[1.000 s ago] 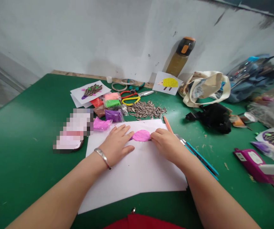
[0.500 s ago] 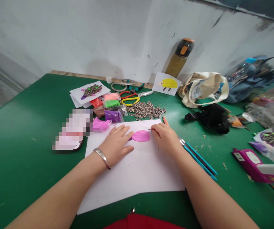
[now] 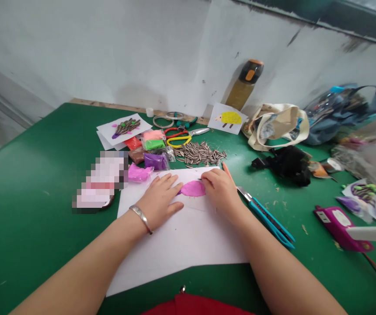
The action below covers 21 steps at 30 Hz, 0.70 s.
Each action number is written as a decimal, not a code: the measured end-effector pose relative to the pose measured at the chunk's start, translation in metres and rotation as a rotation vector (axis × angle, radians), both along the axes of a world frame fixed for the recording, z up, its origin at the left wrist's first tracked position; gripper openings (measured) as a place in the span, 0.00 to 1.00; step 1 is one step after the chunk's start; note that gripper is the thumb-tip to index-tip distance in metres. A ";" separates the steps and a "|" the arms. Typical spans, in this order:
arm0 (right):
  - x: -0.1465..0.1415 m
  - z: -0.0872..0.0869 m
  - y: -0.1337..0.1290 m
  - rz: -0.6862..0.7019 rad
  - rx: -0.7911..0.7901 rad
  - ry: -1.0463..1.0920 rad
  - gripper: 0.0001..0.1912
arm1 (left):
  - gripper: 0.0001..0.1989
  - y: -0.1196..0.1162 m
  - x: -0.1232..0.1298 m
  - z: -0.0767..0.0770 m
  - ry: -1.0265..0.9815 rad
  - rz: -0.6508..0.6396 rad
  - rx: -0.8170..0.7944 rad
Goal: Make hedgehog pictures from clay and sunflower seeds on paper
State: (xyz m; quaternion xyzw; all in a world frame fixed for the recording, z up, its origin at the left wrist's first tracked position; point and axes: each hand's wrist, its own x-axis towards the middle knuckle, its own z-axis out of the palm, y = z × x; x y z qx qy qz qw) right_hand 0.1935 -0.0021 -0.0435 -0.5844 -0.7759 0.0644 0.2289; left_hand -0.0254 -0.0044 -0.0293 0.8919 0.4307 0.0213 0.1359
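A flat pink oval of clay (image 3: 193, 188) lies on white paper (image 3: 175, 245), with a bit of purple at its left end. My left hand (image 3: 163, 199) rests flat on the paper, fingers spread, its fingertips beside the oval's left end. At the oval's right end is my right hand (image 3: 219, 188), its fingers pinched round a small dark pointed thing (image 3: 200, 179); the rest of it is hidden in the hand. Faint pencil lines show below the oval.
Beyond the paper lie clay packets (image 3: 155, 161), sunflower seeds (image 3: 199, 154) and scissors (image 3: 179, 141). A blurred phone (image 3: 101, 181) is at left; blue cutters (image 3: 269, 221), bags (image 3: 276, 127) and a magenta device (image 3: 342, 227) are at right.
My right hand has moved slightly left, and the dark tip now reaches over the oval's upper right edge. My left hand stays in place. The view has shifted a little.
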 end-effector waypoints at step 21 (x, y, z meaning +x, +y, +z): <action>-0.002 0.001 0.018 0.256 -0.056 0.058 0.11 | 0.27 0.000 0.001 0.004 -0.009 0.024 -0.061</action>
